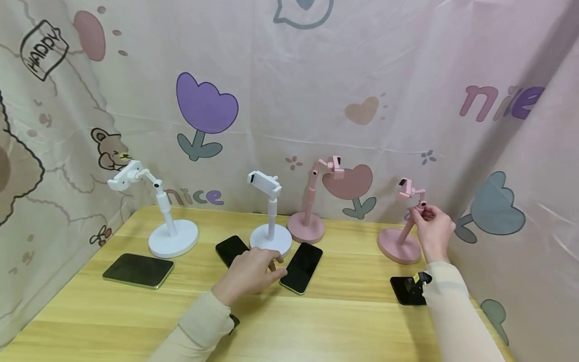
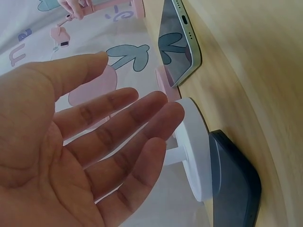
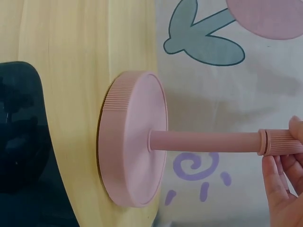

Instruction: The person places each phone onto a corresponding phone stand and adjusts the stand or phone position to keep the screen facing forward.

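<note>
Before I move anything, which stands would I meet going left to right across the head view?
Outer white stand → inner white stand → inner pink stand → outer pink stand, held in the right-hand fingers.

Right-wrist view — hand (image 3: 284,201) cropped, stand (image 3: 203,141) cropped

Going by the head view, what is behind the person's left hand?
A black rectangular phone and a white round-based phone stand show beyond the left hand. The hand hides the phone's near end and part of the base's front rim.
</note>
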`<state>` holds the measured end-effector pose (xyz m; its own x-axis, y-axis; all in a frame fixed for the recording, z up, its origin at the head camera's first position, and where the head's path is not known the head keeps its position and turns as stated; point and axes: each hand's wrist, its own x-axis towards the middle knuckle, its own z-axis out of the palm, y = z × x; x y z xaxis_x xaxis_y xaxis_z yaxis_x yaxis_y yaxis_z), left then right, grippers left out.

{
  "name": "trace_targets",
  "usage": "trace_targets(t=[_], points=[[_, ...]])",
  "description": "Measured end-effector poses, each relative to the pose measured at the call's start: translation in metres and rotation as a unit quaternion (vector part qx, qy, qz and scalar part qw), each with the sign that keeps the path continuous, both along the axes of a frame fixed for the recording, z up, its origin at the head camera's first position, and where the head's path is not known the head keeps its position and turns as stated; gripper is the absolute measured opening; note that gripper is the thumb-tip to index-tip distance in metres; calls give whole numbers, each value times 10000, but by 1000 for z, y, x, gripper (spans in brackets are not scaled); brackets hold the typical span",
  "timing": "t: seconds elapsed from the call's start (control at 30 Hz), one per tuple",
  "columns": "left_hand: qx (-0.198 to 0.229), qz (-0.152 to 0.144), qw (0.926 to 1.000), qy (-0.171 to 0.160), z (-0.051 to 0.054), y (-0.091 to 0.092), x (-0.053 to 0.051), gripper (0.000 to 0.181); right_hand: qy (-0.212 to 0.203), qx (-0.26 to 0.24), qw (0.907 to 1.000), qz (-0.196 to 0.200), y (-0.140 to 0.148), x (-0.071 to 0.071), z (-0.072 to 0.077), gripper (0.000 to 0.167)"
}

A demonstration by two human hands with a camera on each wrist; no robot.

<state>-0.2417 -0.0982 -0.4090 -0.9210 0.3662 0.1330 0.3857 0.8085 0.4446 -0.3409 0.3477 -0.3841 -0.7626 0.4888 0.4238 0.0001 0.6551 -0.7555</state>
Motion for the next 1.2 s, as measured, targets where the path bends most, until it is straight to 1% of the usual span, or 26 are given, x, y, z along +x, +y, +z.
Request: trace_targets(t=[0.23,0.3,0.47,0.67,1.0,1.1,1.2], points=[[47,-89,9999,-18,3,-1,0,25,86,-50,9999,-26,-5,4,1,44],[100,-154,9998,-56,3,-1,0,25,160,-100,9998,40,-7,5,1,44],[167,-252,9994,-183,2,0,2,27,157,-128,9996,214,-13,8,-3,43],[158,-288,9993,-190,0,1,2,27,44,56,9998,197,-21,12,-4,42],[147,-292,9992,-213,2,0,1,27,-36,166,9993,333,-33,19,-1,44],[163,-304,9991,-238,2,-1,2,28,-95,197,9989,406,-36,22,-1,42],[167,-300,9990,-294,1,-1,3,28,-109,254,9980,563,-38,25,-1,40]])
